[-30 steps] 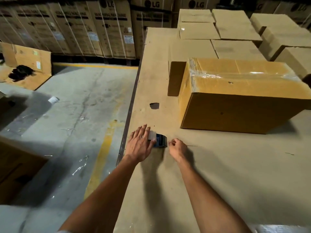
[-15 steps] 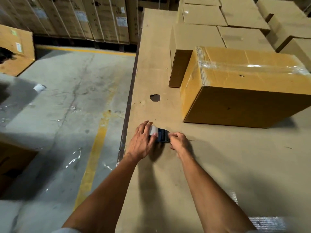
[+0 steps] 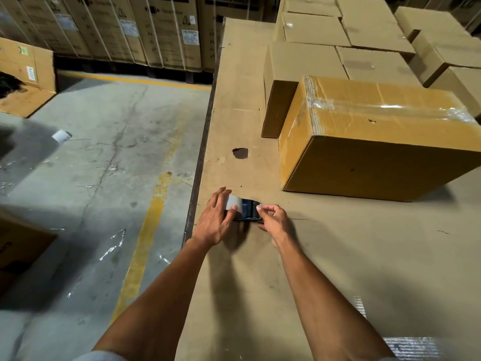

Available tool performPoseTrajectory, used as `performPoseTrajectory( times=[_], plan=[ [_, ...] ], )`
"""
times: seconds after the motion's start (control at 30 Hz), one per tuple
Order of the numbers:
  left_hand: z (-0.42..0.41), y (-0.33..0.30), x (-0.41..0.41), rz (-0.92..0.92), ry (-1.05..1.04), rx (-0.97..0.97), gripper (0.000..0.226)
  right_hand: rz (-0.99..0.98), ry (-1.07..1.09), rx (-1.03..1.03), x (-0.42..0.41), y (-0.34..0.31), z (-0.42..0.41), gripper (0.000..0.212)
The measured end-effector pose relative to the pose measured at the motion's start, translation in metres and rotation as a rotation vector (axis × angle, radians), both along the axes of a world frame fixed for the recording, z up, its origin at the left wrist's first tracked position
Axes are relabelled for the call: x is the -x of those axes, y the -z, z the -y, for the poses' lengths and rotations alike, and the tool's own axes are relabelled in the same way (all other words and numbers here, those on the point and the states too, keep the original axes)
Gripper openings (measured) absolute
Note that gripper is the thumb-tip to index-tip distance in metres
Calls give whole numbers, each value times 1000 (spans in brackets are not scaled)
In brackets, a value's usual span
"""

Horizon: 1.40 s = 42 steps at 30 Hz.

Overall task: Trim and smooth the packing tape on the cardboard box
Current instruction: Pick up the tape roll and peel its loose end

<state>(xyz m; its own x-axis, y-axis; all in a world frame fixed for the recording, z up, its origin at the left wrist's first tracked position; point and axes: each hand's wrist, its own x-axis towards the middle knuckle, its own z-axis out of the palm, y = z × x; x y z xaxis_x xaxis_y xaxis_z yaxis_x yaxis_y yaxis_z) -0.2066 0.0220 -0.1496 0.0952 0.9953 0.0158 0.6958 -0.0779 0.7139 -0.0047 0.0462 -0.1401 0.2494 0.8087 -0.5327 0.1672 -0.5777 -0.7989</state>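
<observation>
A tan cardboard box (image 3: 364, 168) lies on the cardboard-covered table (image 3: 338, 256), with clear packing tape (image 3: 390, 109) running wrinkled across its top. Nearer me, close to the table's left edge, a blue tape dispenser (image 3: 248, 211) with a whitish tape roll (image 3: 233, 202) rests on the surface. My left hand (image 3: 214, 221) is wrapped over the roll. My right hand (image 3: 273, 222) pinches at the dispenser's right end with thumb and forefinger. Both hands are well short of the box.
Several plain brown boxes (image 3: 338, 56) are packed behind the taped one. A small hole (image 3: 240, 153) marks the table cover. Left of the table edge lies the concrete floor with a yellow line (image 3: 145, 243), tape scraps, and tall appliance cartons (image 3: 156, 29) at the back.
My right hand has closed in from beside the dispenser onto its right end. My left hand stays on the roll. The view has dipped slightly toward the table.
</observation>
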Motion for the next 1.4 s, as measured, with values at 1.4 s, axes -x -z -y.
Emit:
performPoseTrajectory(
  times=[1.4],
  plan=[
    [1,2,4,97,-21,1,52,-225,95,-47,3,12,17,29]
  ],
)
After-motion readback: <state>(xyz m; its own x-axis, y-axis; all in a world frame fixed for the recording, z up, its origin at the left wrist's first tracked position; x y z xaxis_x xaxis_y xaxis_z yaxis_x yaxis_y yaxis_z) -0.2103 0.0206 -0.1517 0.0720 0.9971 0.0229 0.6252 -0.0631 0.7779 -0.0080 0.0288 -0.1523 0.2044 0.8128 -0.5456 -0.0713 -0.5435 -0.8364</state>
